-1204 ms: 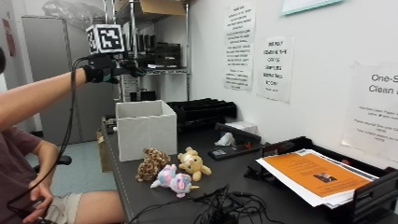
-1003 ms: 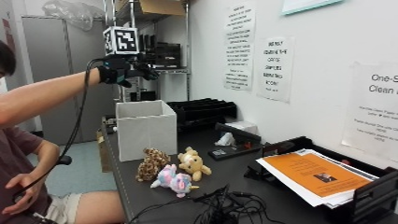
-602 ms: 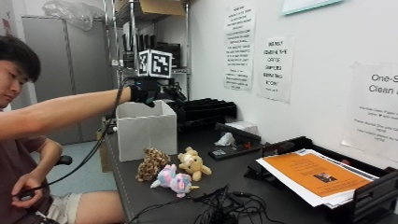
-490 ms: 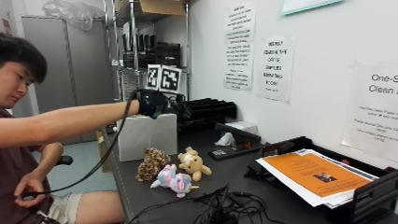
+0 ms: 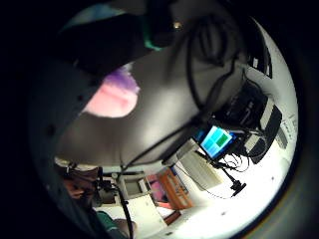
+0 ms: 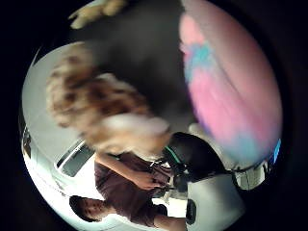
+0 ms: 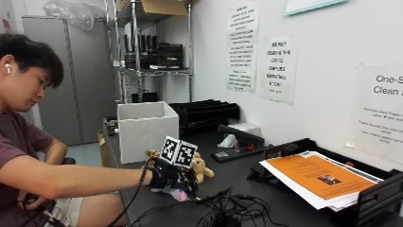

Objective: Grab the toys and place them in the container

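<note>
Paper notices hang on the white wall; the nearest reads "One-S… Clean…", the others too small to make out. On the dark table (image 7: 252, 175) the white container (image 7: 146, 130) stands far left. Nearer, the gloved right hand (image 7: 165, 176) is down on the pink plush toy (image 7: 178, 193), beside the tan teddy (image 7: 201, 168) and spotted plush (image 6: 96, 106). I cannot tell whether its fingers have closed.
</note>
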